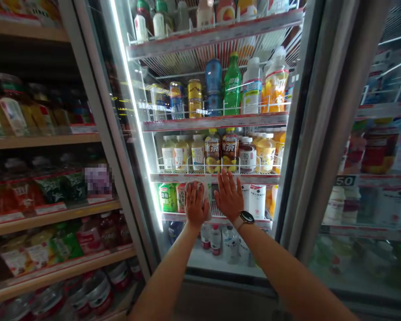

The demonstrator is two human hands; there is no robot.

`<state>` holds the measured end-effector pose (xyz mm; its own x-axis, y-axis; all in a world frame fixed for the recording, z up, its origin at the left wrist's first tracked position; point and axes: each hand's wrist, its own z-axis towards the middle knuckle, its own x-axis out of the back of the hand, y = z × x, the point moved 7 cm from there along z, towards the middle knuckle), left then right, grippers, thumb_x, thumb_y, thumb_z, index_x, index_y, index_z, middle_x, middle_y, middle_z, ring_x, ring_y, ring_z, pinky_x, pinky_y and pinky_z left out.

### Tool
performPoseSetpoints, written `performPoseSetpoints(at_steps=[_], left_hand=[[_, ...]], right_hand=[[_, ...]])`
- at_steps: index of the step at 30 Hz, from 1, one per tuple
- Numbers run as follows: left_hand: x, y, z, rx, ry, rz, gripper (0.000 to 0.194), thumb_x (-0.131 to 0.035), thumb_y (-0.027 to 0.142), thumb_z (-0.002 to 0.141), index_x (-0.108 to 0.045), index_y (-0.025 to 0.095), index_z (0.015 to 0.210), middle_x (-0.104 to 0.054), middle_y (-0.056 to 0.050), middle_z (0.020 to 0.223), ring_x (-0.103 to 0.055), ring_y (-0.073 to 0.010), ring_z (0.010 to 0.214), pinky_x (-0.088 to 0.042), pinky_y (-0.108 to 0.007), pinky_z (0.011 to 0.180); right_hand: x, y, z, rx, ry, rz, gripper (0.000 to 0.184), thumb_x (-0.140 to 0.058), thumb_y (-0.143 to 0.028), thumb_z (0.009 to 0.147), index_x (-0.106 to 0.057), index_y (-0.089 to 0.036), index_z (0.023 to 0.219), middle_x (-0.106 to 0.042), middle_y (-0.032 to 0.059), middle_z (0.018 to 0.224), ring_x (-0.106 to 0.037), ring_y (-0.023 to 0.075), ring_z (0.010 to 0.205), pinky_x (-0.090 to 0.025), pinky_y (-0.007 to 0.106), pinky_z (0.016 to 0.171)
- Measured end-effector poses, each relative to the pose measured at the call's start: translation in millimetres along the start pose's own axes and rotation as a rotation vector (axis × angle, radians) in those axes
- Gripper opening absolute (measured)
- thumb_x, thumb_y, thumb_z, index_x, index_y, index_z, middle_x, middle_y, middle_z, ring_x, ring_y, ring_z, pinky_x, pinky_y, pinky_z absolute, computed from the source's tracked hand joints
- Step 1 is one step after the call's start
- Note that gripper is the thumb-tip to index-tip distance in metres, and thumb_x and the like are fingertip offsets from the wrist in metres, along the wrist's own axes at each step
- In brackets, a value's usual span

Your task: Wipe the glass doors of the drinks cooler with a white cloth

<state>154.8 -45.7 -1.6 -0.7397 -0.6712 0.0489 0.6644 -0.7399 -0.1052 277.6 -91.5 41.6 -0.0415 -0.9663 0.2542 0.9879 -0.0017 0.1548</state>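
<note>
I have light-brown wooden shelves (36,142) of bottles and packs at far left, then a bright white strip light (132,91) down the left side of a lit drinks cooler behind a clear glass door (200,262). Just inside, a green printed pack (167,198) stands near the left end of its shelf. My left hand (195,203) lies flat, fingers extended and close together, over a pale, crumpled cloth (206,191), which sits against the door's lower half, a little nearer its left edge than its right. Beyond the glass and above, dark-brown plastic bottles with yellow caps (213,154) stand mid-shelf. My right hand (230,196) is open, fingers slightly spread, palm toward the glass and gripping nothing, just right of the cloth; its wrist wears a dark round-faced watch (246,217). Further right stand a white printed carton (257,200) and a grey metal frame (324,111).
</note>
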Motion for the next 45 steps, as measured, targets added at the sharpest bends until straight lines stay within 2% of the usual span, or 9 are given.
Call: performPoseSetpoints(at_steps=[3,11,14,20,23,31,34,38,45], left_hand=[[-1.3,6,2,0.034,-0.06,-0.023,0.064,-0.044,0.017,0.091,-0.028,0.02,0.153,-0.032,-0.011,0.158,-0.02,-0.0272,0.15,-0.025,-0.051,0.121],[-13.1,12,95,0.094,-0.036,-0.066,0.06,-0.042,0.023,0.094,-0.03,0.02,0.153,-0.029,-0.008,0.16,-0.014,-0.024,0.151,-0.012,-0.05,0.124],[-15.1,14,72,0.058,-0.029,-0.03,0.059,-0.046,0.027,0.094,-0.034,0.02,0.151,-0.033,-0.01,0.158,-0.016,-0.0255,0.151,-0.016,-0.05,0.123],[-3.7,22,-26,-0.057,-0.083,0.029,0.058,-0.045,0.02,0.093,-0.036,0.018,0.15,-0.045,-0.013,0.15,-0.02,-0.0237,0.149,-0.02,-0.046,0.123],[-0.1,21,-39,-0.058,-0.14,0.031,0.058,-0.045,0.02,0.093,-0.035,0.02,0.15,-0.047,-0.012,0.15,-0.019,-0.0219,0.149,-0.018,-0.044,0.123],[-10.3,10,93,0.144,-0.074,-0.065,0.059,-0.04,0.024,0.096,-0.027,0.021,0.153,-0.024,-0.008,0.162,-0.012,-0.0244,0.152,-0.01,-0.051,0.124],[-15.2,12,109,0.126,-0.027,-0.053,0.059,-0.042,0.026,0.095,-0.028,0.022,0.153,-0.024,-0.007,0.162,-0.011,-0.0247,0.152,-0.01,-0.052,0.124],[-15.3,13,77,0.068,-0.028,0.005,0.057,-0.042,0.025,0.095,-0.033,0.021,0.151,-0.032,-0.009,0.159,-0.015,-0.0246,0.151,-0.017,-0.05,0.123],[1.1,13,-24,-0.031,-0.097,0.063,0.06,-0.046,0.022,0.092,-0.034,0.019,0.151,-0.043,-0.013,0.152,-0.021,-0.027,0.149,-0.025,-0.049,0.121]], right_hand=[[-1,0,0,-0.006,-0.007,0.005,0.063,-0.038,-0.03,0.098,-0.021,-0.011,0.156,-0.035,0.0157,0.157,-0.026,0.0265,0.149,-0.013,0.047,0.121],[3,-1,0,0.008,0.022,0.008,0.062,-0.039,-0.023,0.095,-0.026,-0.01,0.155,-0.039,0.016,0.154,-0.025,0.0259,0.149,-0.014,0.048,0.121],[4,-1,0,0.005,0.028,-0.004,0.061,-0.04,-0.025,0.096,-0.029,-0.01,0.153,-0.04,0.0159,0.154,-0.025,0.0259,0.149,-0.015,0.047,0.121],[3,-2,1,0.013,0.027,-0.025,0.059,-0.041,-0.029,0.096,-0.033,-0.009,0.152,-0.042,0.0161,0.153,-0.026,0.026,0.149,-0.014,0.046,0.121],[3,-2,1,0.009,0.035,-0.026,0.061,-0.041,-0.029,0.096,-0.03,-0.009,0.153,-0.042,0.0159,0.153,-0.027,0.0258,0.148,-0.014,0.046,0.121],[-1,0,-2,0.012,0.029,0.017,0.066,-0.039,-0.027,0.093,-0.024,-0.01,0.155,-0.04,0.0165,0.154,-0.028,0.028,0.147,-0.018,0.048,0.12],[1,0,-3,0.023,0.033,0.026,0.068,-0.038,-0.025,0.091,-0.022,-0.01,0.156,-0.04,0.0168,0.154,-0.028,0.0283,0.147,-0.017,0.049,0.12],[3,-1,-3,0.026,0.039,0.032,0.069,-0.041,-0.024,0.092,-0.02,-0.009,0.156,-0.039,0.0179,0.154,-0.029,0.0279,0.147,-0.015,0.049,0.12],[7,-3,-1,0.003,0.055,0.037,0.068,-0.043,-0.028,0.095,-0.018,-0.011,0.156,-0.041,0.0166,0.153,-0.033,0.0268,0.145,-0.016,0.047,0.121]])
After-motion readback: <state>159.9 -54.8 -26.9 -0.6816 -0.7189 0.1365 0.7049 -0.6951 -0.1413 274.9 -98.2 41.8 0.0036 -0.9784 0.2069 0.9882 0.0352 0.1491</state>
